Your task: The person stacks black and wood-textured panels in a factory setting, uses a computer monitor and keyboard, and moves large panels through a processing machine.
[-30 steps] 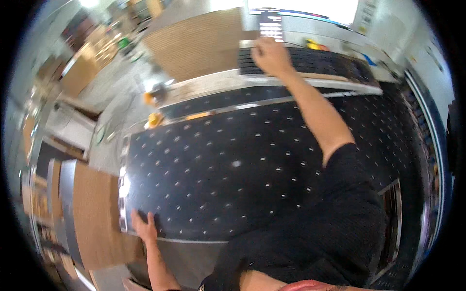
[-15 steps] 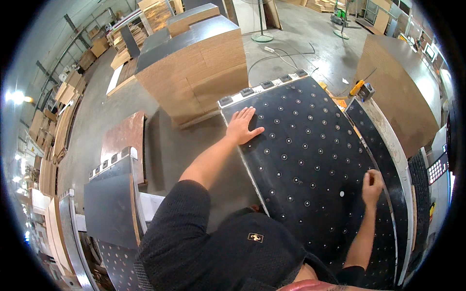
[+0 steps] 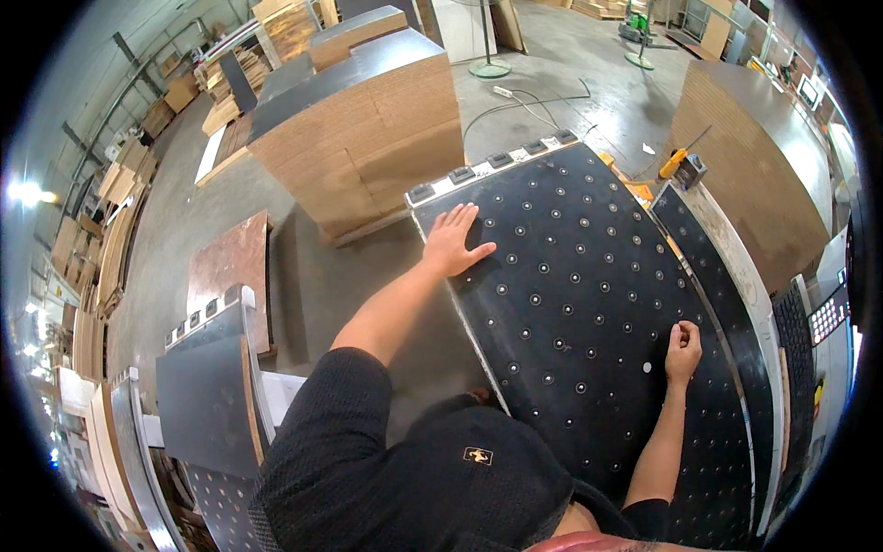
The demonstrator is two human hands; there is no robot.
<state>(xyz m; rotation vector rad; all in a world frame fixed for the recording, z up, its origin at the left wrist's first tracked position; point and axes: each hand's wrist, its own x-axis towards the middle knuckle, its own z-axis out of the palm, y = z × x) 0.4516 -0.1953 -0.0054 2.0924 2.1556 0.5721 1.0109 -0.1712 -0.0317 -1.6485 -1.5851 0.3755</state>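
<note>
A black table top (image 3: 515,350) studded with rows of small ringed round fittings lies in front of me. My left hand (image 3: 452,241) rests palm down near its far left edge, fingers spread and thumb out, with nothing in it. Toward the right side of the top is my right hand (image 3: 682,354), its fingers curled and pressed together; whether anything small is between them is hidden. Just left of that hand a small white disc (image 3: 647,367) lies on the black surface.
Black blocks (image 3: 461,175) line the far edge. A yellow-handled tool (image 3: 673,163) stands beyond the right corner. A keyboard (image 3: 793,359) and a phone-like keypad screen (image 3: 828,317) are at far right. Big stacked boards (image 3: 368,156) stand ahead; another studded table (image 3: 207,396) is at left.
My right hand has moved left across the black top, closer to the white disc, its fingers still closed. The left hand keeps its place on the surface. The view has shifted slightly.
</note>
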